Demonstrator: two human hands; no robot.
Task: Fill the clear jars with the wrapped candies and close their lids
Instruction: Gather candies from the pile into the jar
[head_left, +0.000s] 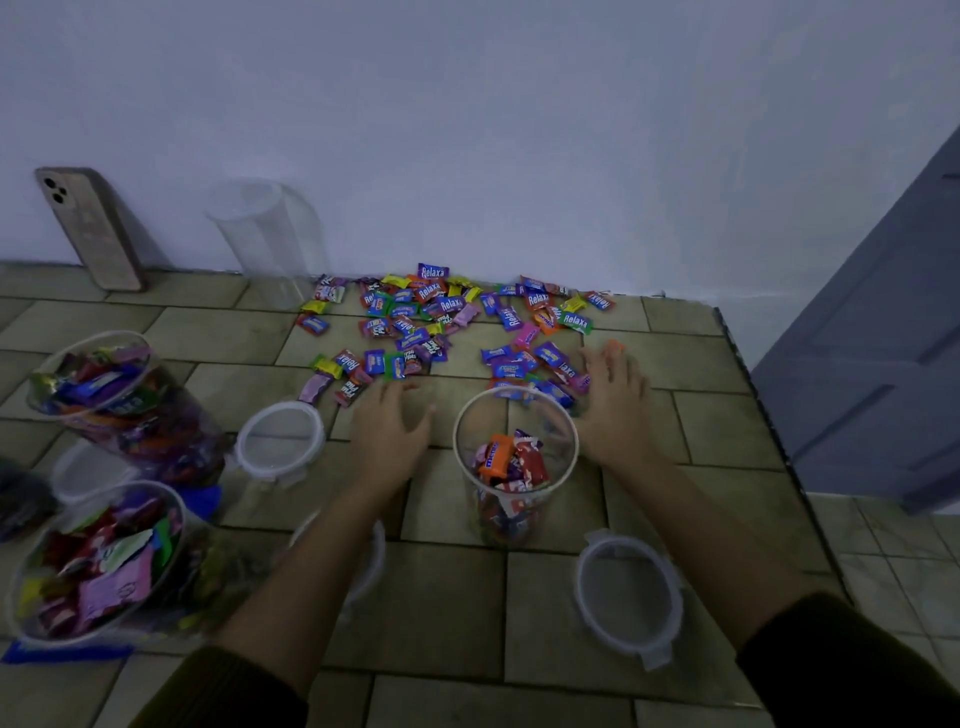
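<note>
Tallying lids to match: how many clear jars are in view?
4. The empty jar stands by the wall, the far full jar at the left, the near full jar at the lower left, the part-filled jar in the middle. None looks hidden.

Holds left hand (395, 423) and right hand (615, 395) out, fingers spread, either side of a part-filled clear jar (514, 467), at the near edge of wrapped candies (447, 317) strewn over a tiled surface (447, 597). Left: two brimming jars (119, 405), lidless. Loose lids (628, 590) nearby; empty jar (265, 234), phone (88, 228) against the wall (519, 130).
</note>
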